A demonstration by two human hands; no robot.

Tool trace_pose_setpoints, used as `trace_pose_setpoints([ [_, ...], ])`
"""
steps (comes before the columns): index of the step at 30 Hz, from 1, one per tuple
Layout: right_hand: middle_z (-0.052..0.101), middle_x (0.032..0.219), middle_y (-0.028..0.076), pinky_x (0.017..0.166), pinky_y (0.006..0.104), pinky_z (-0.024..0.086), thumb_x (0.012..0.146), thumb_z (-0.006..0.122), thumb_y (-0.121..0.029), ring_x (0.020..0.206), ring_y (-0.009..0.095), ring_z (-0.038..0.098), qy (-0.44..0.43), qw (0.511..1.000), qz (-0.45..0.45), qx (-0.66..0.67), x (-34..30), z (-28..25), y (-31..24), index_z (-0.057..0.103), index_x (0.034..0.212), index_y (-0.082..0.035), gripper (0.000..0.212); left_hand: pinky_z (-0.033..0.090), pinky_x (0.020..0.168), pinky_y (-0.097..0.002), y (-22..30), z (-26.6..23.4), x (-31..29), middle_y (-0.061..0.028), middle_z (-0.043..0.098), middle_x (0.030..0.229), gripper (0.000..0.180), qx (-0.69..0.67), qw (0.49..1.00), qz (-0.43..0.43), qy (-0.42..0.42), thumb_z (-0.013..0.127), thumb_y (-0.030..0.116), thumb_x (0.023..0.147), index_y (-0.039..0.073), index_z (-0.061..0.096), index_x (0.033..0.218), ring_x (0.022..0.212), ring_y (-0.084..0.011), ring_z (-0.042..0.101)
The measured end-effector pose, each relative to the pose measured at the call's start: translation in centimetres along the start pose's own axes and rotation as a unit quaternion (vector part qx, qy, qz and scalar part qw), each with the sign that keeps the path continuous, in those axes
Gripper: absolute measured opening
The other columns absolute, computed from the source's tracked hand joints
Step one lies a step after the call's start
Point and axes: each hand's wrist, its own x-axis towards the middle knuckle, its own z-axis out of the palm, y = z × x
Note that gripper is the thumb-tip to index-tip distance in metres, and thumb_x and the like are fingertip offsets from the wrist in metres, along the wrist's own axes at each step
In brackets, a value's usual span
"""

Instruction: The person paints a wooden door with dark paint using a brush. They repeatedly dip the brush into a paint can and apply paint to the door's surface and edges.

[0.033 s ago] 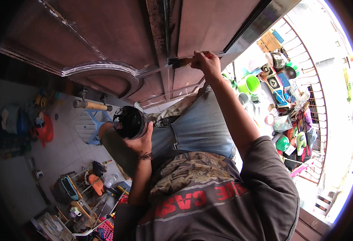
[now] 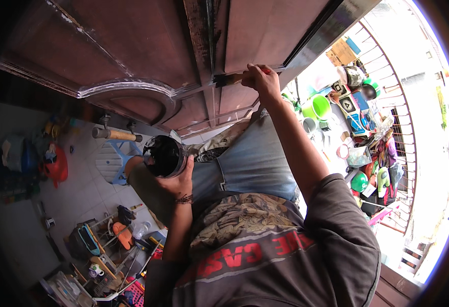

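My right hand (image 2: 263, 79) pinches a paintbrush (image 2: 238, 78) by its handle. The dark bristles (image 2: 223, 80) rest against the frame of a brown panelled wooden door (image 2: 265, 36), where its upright and cross rail meet. Black wet-looking paint shows along the groove above the bristles. My left hand (image 2: 182, 179) is wrapped round a round container of black paint (image 2: 164, 156), held in front of my lap below the door. Part of the container's side is hidden by the thumb and palm.
A door handle (image 2: 117, 134) juts out left of the paint. Beyond it stands a blue plastic stool (image 2: 113, 162). Tools and an orange sandal (image 2: 122, 235) lie on the tiled floor at lower left. At right, a green bucket (image 2: 317, 108) and clutter stand by a metal railing (image 2: 406, 117).
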Motion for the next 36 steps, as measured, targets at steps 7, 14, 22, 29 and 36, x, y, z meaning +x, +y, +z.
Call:
trace_pose_setpoints([
  [7, 0.069, 0.098, 0.010, 0.083, 0.0263, 0.058, 0.089, 0.067, 0.000, 0.089, 0.020, 0.071, -0.027, 0.998, 0.008, 0.048, 1.9, 1.5, 1.6, 0.063, 0.107, 0.008, 0.020, 0.046, 0.103, -0.0391, 0.0, 0.3, 0.5, -0.0181, 0.058, 0.128, 0.095, 0.001, 1.000, -0.012, -0.012, 0.096, 0.022, 0.061, -0.008, 0.045, 0.135, 0.115, -0.0273, 0.060],
  [14, 0.073, 0.090, 0.019, 0.074, 0.0349, 0.056, 0.087, 0.074, -0.022, 0.084, 0.025, 0.074, 0.078, 0.926, -0.212, -0.303, 0.1, 3.9, 1.2, 0.062, 0.100, 0.003, 0.030, 0.043, 0.106, -0.0405, -0.2, 0.3, 0.4, -0.0184, 0.057, 0.129, 0.099, 0.032, 0.999, 0.011, -0.004, 0.097, 0.026, 0.060, -0.007, 0.044, 0.136, 0.118, -0.0284, 0.058],
  [22, 0.071, 0.089, 0.020, 0.074, 0.0391, 0.055, 0.085, 0.074, -0.022, 0.084, 0.034, 0.072, 0.075, 0.902, -0.281, -0.319, -0.6, 5.6, 1.4, 0.063, 0.094, -0.001, 0.025, 0.043, 0.106, -0.0414, 0.2, 0.4, 0.5, -0.0195, 0.055, 0.131, 0.099, -0.013, 0.999, -0.028, -0.010, 0.097, 0.024, 0.060, -0.008, 0.043, 0.136, 0.119, -0.0294, 0.057],
  [29, 0.070, 0.085, 0.021, 0.072, 0.0402, 0.055, 0.085, 0.074, -0.023, 0.082, 0.037, 0.070, 0.036, 0.889, -0.310, -0.334, -0.1, 5.7, 1.5, 0.065, 0.091, -0.002, 0.024, 0.040, 0.110, -0.0431, -0.3, 0.4, 0.4, -0.0216, 0.052, 0.136, 0.104, -0.003, 1.000, -0.016, 0.002, 0.097, 0.025, 0.058, -0.010, 0.041, 0.139, 0.125, -0.0312, 0.054],
  [36, 0.070, 0.084, 0.020, 0.071, 0.0406, 0.055, 0.084, 0.073, -0.021, 0.081, 0.037, 0.070, -0.004, 0.883, -0.308, -0.354, -0.9, 5.7, 1.1, 0.067, 0.092, -0.002, 0.022, 0.039, 0.110, -0.0438, -0.8, 0.3, 0.3, -0.0221, 0.051, 0.136, 0.105, -0.015, 0.999, -0.037, -0.005, 0.097, 0.026, 0.058, -0.010, 0.041, 0.138, 0.126, -0.0315, 0.053],
])
